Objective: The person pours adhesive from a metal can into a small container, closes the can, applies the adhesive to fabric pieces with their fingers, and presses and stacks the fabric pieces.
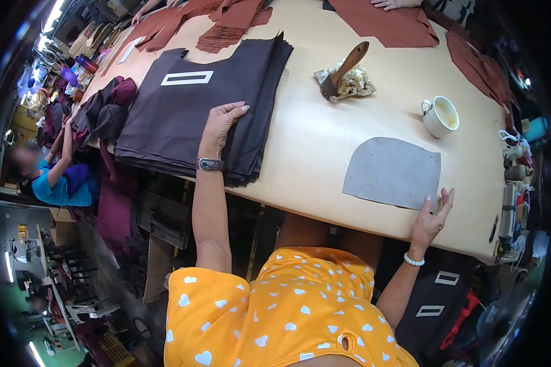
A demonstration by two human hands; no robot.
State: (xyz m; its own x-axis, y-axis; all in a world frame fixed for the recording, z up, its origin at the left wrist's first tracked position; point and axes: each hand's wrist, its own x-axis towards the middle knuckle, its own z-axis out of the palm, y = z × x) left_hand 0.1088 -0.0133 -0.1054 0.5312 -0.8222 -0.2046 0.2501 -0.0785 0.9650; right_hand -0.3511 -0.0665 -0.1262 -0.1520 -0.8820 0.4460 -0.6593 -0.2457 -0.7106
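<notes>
My left hand (222, 124) rests on a stack of dark fabric pieces (190, 116), near its right side, fingers stretched toward the edge. A white rectangular frame (187, 78) lies on the top piece. At the table's front edge, my right hand (431, 221) is open, its fingers apart, beside the lower right corner of a grey template with a rounded top (393, 171). Whether a fingertip touches the template I cannot tell. Farther back, a wooden-handled brush (346, 70) leans on a crumpled, stained lump (356, 84). A white cup (440, 117) with pale contents stands to its right.
Rust-brown fabric pieces (386, 21) lie along the far side, where other people's hands show. At left, a person in a blue top (64, 183) handles dark and maroon cloth (107, 110). Tools and cords crowd the right edge. Dark pieces with white frames (448, 278) hang below.
</notes>
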